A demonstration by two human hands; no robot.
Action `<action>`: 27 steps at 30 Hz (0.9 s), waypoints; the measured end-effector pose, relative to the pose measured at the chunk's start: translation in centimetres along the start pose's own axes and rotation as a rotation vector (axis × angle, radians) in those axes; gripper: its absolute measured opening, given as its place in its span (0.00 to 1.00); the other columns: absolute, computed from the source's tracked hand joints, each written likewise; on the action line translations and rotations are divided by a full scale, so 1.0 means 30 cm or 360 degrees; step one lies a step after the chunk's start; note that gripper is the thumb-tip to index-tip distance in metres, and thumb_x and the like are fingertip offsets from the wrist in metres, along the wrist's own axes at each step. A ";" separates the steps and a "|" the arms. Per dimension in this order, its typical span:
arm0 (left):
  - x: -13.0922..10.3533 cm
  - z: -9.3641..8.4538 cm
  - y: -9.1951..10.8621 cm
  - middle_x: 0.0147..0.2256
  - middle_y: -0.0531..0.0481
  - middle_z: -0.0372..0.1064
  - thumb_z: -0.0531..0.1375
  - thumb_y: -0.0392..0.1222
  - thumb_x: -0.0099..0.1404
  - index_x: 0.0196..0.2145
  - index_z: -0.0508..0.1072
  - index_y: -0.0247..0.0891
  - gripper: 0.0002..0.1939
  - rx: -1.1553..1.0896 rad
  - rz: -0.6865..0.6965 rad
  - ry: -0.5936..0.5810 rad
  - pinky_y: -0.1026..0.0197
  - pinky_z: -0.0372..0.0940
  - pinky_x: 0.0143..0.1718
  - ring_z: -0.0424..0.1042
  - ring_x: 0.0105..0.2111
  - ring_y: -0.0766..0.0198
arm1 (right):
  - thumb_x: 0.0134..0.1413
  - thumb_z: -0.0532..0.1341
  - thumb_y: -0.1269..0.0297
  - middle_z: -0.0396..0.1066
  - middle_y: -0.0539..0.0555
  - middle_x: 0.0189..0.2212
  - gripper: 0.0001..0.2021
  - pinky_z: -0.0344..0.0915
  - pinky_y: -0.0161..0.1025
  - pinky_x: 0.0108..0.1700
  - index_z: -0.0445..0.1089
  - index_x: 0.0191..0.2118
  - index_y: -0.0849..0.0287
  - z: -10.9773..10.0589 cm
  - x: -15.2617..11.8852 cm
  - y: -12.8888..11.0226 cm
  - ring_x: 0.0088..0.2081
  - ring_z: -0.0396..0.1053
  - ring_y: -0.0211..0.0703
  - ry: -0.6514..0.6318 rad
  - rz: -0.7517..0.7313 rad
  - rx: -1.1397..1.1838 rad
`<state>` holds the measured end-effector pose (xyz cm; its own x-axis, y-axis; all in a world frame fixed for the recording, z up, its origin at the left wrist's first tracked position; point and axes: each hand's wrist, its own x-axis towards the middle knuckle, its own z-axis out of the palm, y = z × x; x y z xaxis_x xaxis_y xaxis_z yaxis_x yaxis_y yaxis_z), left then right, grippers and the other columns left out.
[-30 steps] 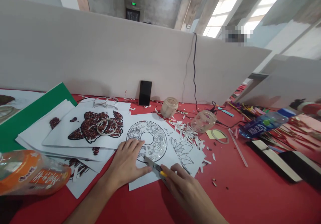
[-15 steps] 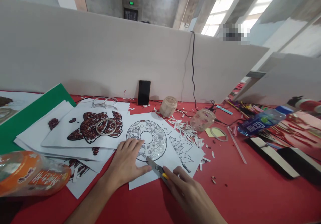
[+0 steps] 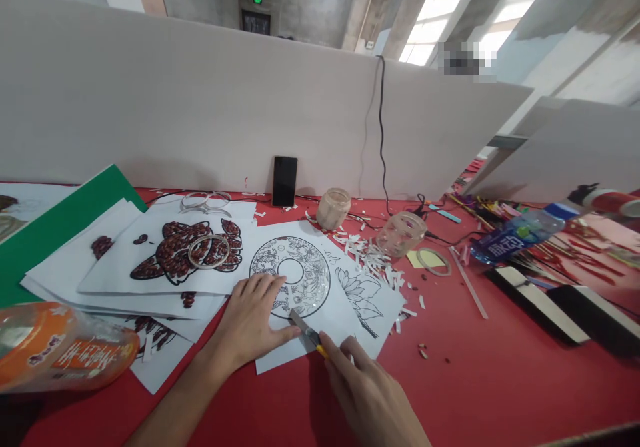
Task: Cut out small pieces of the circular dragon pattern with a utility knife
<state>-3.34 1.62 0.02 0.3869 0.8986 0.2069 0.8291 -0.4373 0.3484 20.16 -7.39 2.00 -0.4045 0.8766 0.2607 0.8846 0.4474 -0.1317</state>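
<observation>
My left hand (image 3: 257, 323) lies flat on a sheet of paper, fingers apart, covering the left lower part of a printed ring-shaped pattern (image 3: 310, 270). In my right hand (image 3: 363, 373) is a utility knife (image 3: 313, 338) with a yellow part on its handle. The blade's tip rests at the lower edge of the printed ring, just right of my left thumb. Beneath that sheet, to the right, another paper shows a line-drawn flower (image 3: 359, 293).
Left are stacked papers with a bean-covered picture (image 3: 175, 253) and an orange-labelled bottle (image 3: 65, 347). Behind stand a phone (image 3: 285, 181) and two jars (image 3: 333, 209), with paper scraps (image 3: 367, 250) around. A blue-capped bottle (image 3: 520, 237) lies right, near black-and-white blocks (image 3: 537, 303).
The view has shifted slightly. Both hands stay nearly in place, the knife tip still at the ring's lower edge.
</observation>
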 end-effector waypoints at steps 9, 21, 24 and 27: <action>-0.003 -0.007 0.003 0.58 0.42 0.67 0.64 0.67 0.59 0.64 0.62 0.42 0.43 0.0003 0.0008 -0.0001 0.44 0.56 0.60 0.62 0.60 0.45 | 0.68 0.46 0.73 0.74 0.57 0.34 0.22 0.67 0.36 0.26 0.70 0.59 0.57 0.020 -0.005 0.023 0.22 0.68 0.38 0.0008 -0.0070 -0.0130; 0.000 -0.005 0.005 0.59 0.42 0.67 0.65 0.65 0.58 0.64 0.62 0.43 0.43 -0.0004 -0.0011 -0.0029 0.44 0.55 0.60 0.62 0.60 0.43 | 0.73 0.47 0.61 0.76 0.57 0.38 0.20 0.74 0.37 0.33 0.72 0.58 0.53 -0.018 0.032 0.049 0.31 0.76 0.42 -0.0141 0.0286 0.0562; 0.000 -0.001 0.002 0.59 0.43 0.67 0.64 0.65 0.58 0.65 0.61 0.44 0.43 -0.0007 -0.0012 -0.0031 0.44 0.55 0.61 0.62 0.60 0.44 | 0.74 0.46 0.61 0.76 0.56 0.35 0.19 0.73 0.36 0.33 0.75 0.49 0.53 -0.045 0.059 0.047 0.31 0.76 0.42 -0.0185 0.0356 0.0702; -0.001 0.001 0.000 0.59 0.43 0.67 0.64 0.65 0.58 0.65 0.61 0.44 0.43 -0.0016 -0.0009 -0.0030 0.44 0.54 0.61 0.62 0.60 0.43 | 0.74 0.45 0.59 0.74 0.53 0.28 0.21 0.69 0.36 0.28 0.74 0.38 0.54 -0.055 0.076 0.049 0.26 0.71 0.41 -0.0228 0.0405 0.0786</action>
<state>-3.33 1.60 -0.02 0.3897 0.9016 0.1879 0.8273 -0.4324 0.3588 20.90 -5.02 3.97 -0.2508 0.9674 0.0347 0.7588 0.2188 -0.6135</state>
